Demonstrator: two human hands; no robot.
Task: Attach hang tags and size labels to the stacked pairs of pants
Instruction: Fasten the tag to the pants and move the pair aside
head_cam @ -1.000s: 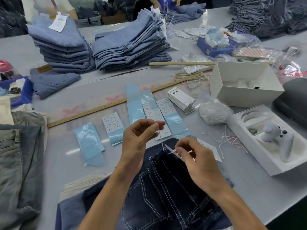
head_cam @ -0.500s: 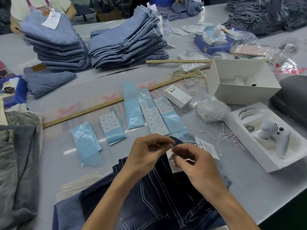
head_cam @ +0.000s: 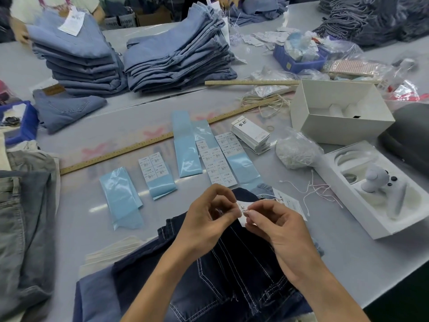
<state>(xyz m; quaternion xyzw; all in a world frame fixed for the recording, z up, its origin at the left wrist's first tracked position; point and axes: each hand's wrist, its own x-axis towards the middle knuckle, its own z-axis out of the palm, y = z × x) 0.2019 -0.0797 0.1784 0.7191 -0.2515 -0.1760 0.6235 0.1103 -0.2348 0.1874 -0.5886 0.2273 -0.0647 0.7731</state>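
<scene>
Dark blue jeans (head_cam: 227, 275) lie in front of me on the grey table (head_cam: 362, 270). Above their waistband my left hand (head_cam: 209, 219) and my right hand (head_cam: 281, 231) meet at a white hang tag (head_cam: 241, 208). Both pinch it between thumb and fingertips; any string is too thin to see. A second white tag (head_cam: 289, 203) lies just right of the waistband. Sheets of size labels (head_cam: 217, 163) on blue backing lie beyond my hands. A stack of hang tags (head_cam: 251, 133) sits farther back.
Loose white strings (head_cam: 313, 189) and a bag of strings (head_cam: 294, 149) lie at right. White boxes (head_cam: 339, 112) and a tray holding a white controller (head_cam: 385, 189) stand beside them. Light-blue jeans stacks (head_cam: 176, 54) fill the back, grey jeans (head_cam: 23, 217) the left. A long ruler (head_cam: 144, 145) crosses the table.
My hands have come down and together: the left, which held a thin string up, now meets the right at the hang tag over the waistband.
</scene>
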